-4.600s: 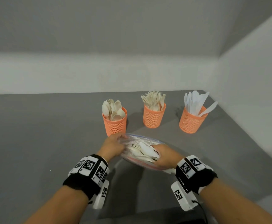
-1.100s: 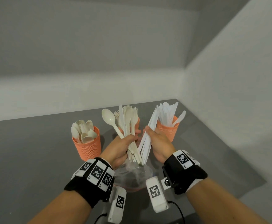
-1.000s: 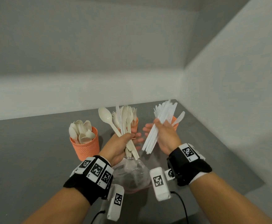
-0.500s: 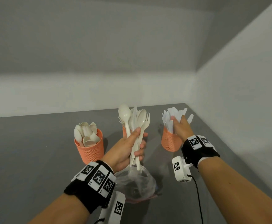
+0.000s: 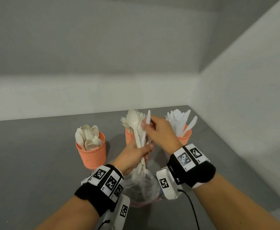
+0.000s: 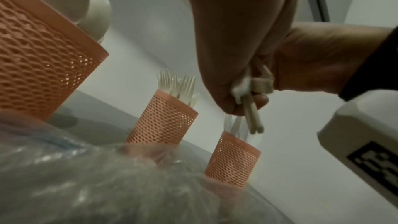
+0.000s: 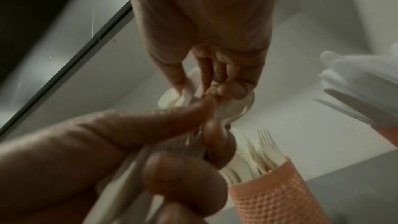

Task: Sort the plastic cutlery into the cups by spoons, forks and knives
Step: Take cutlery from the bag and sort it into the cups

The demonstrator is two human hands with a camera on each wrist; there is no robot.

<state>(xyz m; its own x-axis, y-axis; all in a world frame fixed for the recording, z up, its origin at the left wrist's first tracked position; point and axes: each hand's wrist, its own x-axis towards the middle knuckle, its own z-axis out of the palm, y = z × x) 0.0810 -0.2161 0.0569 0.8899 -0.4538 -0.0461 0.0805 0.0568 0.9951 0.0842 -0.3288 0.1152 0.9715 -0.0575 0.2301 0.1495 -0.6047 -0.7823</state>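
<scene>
Holding a bunch [image 5: 140, 143] of spoons and forks upright, the left hand [image 5: 132, 156] stays low. The right hand [image 5: 159, 131], higher up, pinches one white knife [image 5: 146, 125], standing tall; the knife cup [image 5: 185, 136] waits just to its right.

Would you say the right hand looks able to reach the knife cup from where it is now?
Probably yes: the right hand hovers just beside the knife cup, with nothing between them, though it is pinching a knife.

Three cups in row on table [image 5: 36, 163]: spoon cup [image 5: 92, 155] left, fork cup [image 5: 129, 136] middle, knife cup [image 5: 185, 137] right; bag [image 5: 140, 188] before fork cup.
</scene>
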